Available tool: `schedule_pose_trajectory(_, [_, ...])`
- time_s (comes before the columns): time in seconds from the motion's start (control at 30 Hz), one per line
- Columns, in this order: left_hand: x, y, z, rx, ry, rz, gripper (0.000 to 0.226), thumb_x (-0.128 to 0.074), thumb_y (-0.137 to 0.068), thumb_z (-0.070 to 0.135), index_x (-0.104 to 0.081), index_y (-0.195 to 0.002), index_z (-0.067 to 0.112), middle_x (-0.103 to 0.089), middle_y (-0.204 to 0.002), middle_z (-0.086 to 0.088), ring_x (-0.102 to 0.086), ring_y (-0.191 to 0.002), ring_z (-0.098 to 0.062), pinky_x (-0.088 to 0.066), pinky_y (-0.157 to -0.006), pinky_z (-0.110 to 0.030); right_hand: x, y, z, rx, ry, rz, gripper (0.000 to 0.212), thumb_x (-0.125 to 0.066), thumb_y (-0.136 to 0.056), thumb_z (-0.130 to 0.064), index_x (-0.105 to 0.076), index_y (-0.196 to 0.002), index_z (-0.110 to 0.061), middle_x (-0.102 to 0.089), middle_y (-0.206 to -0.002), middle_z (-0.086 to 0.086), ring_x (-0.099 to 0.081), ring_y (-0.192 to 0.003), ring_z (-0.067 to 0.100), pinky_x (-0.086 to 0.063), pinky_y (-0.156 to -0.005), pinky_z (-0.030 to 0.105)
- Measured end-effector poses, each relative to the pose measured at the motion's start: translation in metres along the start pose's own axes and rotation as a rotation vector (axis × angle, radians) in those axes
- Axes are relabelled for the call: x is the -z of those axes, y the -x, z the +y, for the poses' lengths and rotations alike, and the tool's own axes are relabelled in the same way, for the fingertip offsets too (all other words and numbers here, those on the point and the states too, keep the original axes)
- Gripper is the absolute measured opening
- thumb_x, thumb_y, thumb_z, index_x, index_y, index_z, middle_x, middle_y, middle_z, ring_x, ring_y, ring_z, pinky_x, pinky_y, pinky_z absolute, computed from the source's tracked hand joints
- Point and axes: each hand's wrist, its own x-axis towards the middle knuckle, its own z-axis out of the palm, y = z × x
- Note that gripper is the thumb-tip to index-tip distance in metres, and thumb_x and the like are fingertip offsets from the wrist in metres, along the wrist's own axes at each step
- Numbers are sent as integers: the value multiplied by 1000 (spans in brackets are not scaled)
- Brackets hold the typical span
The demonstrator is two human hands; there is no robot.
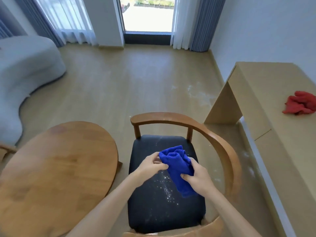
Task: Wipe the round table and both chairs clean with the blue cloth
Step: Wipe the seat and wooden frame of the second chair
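Note:
A bunched blue cloth (177,166) hangs above the black seat of a wooden chair (227,151). My right hand (198,178) grips its right side and my left hand (150,165) pinches its left edge. White crumbs and dust are scattered over the black seat (160,206), mostly under the cloth. The round wooden table (56,170) stands to the left of the chair. Part of a second chair (6,149) peeks out at the far left edge.
A light wooden desk (266,93) runs along the right wall with a crumpled red cloth (301,103) on it. A grey sofa (24,69) fills the left. White dust marks the floor (198,94) beyond the chair. Curtains and a glass door lie ahead.

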Motion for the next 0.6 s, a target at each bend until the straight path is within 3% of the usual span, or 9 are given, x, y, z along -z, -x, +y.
schedule_pose_trajectory(0.1, [25, -35, -35, 35, -242, 189, 54, -61, -90, 29, -41, -140, 30, -46, -142, 8, -46, -128, -14, -39, -103, -32, -5, -43, 14, 51, 173, -42, 44, -61, -88, -15, -45, -124, -34, -61, -94, -21, -61, -83, 4, -43, -61, 11])
schedule_pose_trajectory(0.2, [48, -72, -80, 91, -570, 360, 58, -48, -97, 37, -29, -149, 24, -27, -155, 4, -25, -143, -16, -26, -114, -35, -14, -88, 39, 89, 330, -38, 47, -57, -88, -13, -44, -127, -35, -61, -94, -19, -59, -80, 6, -42, -62, 13])
schedule_pose_trajectory(0.3, [60, -106, -127, 167, -777, 336, 59, -37, -100, 40, -19, -153, 21, -12, -160, -1, -10, -148, -18, -15, -119, -38, -24, -127, 68, 72, 451, -43, 48, -54, -87, -10, -44, -128, -32, -63, -98, -13, -58, -81, 13, -47, -70, 26])
schedule_pose_trajectory(0.4, [66, -130, -161, 201, -901, 276, 60, -31, -101, 41, -12, -154, 20, -3, -162, -2, -1, -149, -19, -10, -120, -38, -33, -162, 93, 32, 512, -50, 48, -51, -86, -10, -44, -128, -33, -61, -96, -14, -56, -80, 14, -43, -67, 25])
schedule_pose_trajectory(0.5, [82, -152, -162, 146, -946, 314, 59, -30, -101, 40, -12, -154, 20, -1, -162, -3, 1, -149, -20, -6, -120, -37, -41, -191, 104, 11, 561, -62, 47, -50, -87, -12, -44, -127, -35, -60, -96, -15, -53, -78, 13, -37, -61, 21])
schedule_pose_trajectory(0.6, [106, -174, -130, -94, -970, 494, 51, -39, -98, 30, -38, -144, 8, -28, -154, -14, -22, -144, -30, -20, -117, -42, -45, -215, 103, 16, 571, -79, 45, -51, -88, -15, -43, -127, -35, -61, -100, -15, -55, -82, 13, -39, -65, 23])
